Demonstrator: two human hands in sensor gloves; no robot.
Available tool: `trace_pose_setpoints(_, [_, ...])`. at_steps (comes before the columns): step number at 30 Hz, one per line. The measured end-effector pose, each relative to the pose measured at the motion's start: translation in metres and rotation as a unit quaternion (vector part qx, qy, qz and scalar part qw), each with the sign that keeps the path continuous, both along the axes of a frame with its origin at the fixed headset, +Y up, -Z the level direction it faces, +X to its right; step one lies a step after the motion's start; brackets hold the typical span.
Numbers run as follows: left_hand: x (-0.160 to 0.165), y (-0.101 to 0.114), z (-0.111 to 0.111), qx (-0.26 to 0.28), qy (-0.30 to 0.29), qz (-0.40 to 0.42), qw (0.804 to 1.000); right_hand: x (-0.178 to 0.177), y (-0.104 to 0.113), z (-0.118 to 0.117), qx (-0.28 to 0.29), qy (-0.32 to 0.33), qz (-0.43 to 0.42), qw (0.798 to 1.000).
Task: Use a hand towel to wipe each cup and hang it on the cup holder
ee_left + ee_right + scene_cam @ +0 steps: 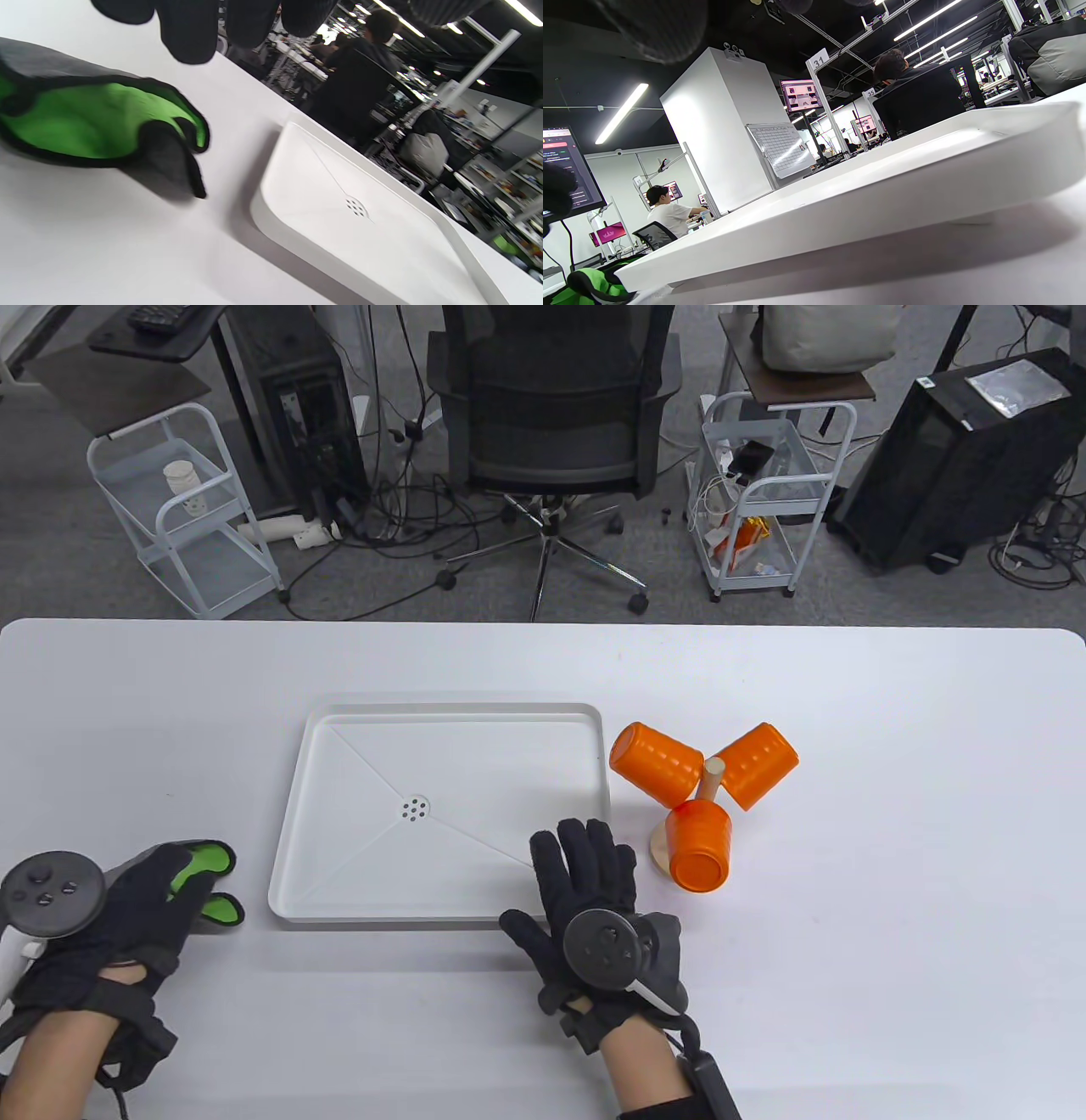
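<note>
Three cups (670, 780) hung, tray (339, 899) between hands

A white table (848, 984) bears a white tray (441, 912) mid-table, a green towel (216, 865) near left, and a wooden cup holder (657, 848) right of the tray.

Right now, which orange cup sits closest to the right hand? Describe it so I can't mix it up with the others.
Start at the white tray in the middle of the table; just off its right side stands the wooden cup holder carrying three orange cups. The nearest cup hangs on the side toward the person, just right of the right hand. Unlike the two behind it, its flat base faces the person.
</note>
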State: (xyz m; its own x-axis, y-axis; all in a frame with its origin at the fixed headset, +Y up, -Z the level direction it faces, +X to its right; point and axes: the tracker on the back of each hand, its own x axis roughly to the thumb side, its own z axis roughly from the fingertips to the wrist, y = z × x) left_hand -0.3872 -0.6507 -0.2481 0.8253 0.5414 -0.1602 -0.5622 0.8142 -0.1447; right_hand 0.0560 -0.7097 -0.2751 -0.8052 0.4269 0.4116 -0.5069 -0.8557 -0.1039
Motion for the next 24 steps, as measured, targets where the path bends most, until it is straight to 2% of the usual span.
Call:
trace_pose_setpoints(6, [0.059,-0.017,-0.01,0.012,-0.061,-0.04,0.997,-0.002,-0.001,0.001,-0.002,0.003,0.008,1.0])
trace_pose_setpoints(13, [0.11,-0.045,-0.02,0.015,-0.114,-0.087,0.99,-0.006,-0.002,0.002,-0.005,0.008,0.019,1.0])
trace_pose_setpoints(19, [0.134,-0.067,-0.028,0.025,-0.139,-0.099,0.985,-0.011,-0.004,0.002,-0.01,0.012,0.03,0.999])
trace_pose_setpoints(24, [0.141,-0.081,-0.033,0.038,-0.154,-0.123,0.98,-0.012,-0.006,0.002,-0.014,0.014,0.036,0.999])
